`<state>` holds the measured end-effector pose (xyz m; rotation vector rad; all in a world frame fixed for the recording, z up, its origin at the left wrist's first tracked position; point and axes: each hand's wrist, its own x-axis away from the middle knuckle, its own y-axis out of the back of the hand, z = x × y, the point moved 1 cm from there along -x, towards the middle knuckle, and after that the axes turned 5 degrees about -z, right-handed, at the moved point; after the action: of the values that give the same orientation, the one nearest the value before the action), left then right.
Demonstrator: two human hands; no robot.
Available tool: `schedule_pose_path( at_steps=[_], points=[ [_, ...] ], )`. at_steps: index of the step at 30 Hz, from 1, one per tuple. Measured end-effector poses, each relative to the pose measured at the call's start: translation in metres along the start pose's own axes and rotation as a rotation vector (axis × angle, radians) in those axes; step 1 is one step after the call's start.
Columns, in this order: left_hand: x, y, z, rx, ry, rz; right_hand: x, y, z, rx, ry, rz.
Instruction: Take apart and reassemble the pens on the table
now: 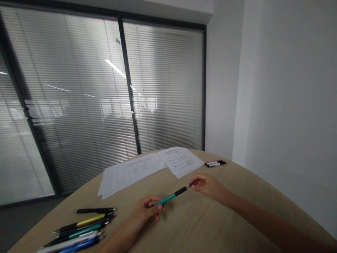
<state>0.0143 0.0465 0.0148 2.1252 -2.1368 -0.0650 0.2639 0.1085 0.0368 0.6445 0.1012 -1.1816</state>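
A green pen (pixel 170 199) with a black grip is held slanting above the table between both hands. My left hand (pixel 150 208) is closed around its green rear end. At the other end, my right hand (pixel 201 184) pinches a small dark piece at the tip, most likely the pen's tip cone; a thin length shows between it and the black grip. Whether that piece is screwed on or apart is too small to tell. Left of my left forearm lie several pens, among them a yellow pen (pixel 88 220) and a blue pen (pixel 83 245).
Printed sheets (pixel 134 172) lie at the table's far left, beside another printed sheet (pixel 181 161) at the far middle. A few black and white pens (pixel 216 163) rest near the far right edge. The round wooden table (pixel 184 225) faces a glass partition with blinds (pixel 165 88).
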Motion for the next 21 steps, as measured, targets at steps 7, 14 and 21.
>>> schedule_pose_path(
  at_steps=[7, 14, 21],
  points=[
    [0.009, -0.005, -0.010, 0.004, -0.016, 0.013, 0.003, -0.003, 0.000, 0.106, 0.003, 0.021],
    [0.015, -0.011, -0.017, 0.013, -0.050, -0.006, 0.004, -0.003, 0.004, 0.163, 0.014, 0.030],
    [0.010, -0.010, -0.012, -0.013, -0.093, -0.023, 0.005, -0.002, 0.001, 0.142, 0.049, 0.024]
  ],
)
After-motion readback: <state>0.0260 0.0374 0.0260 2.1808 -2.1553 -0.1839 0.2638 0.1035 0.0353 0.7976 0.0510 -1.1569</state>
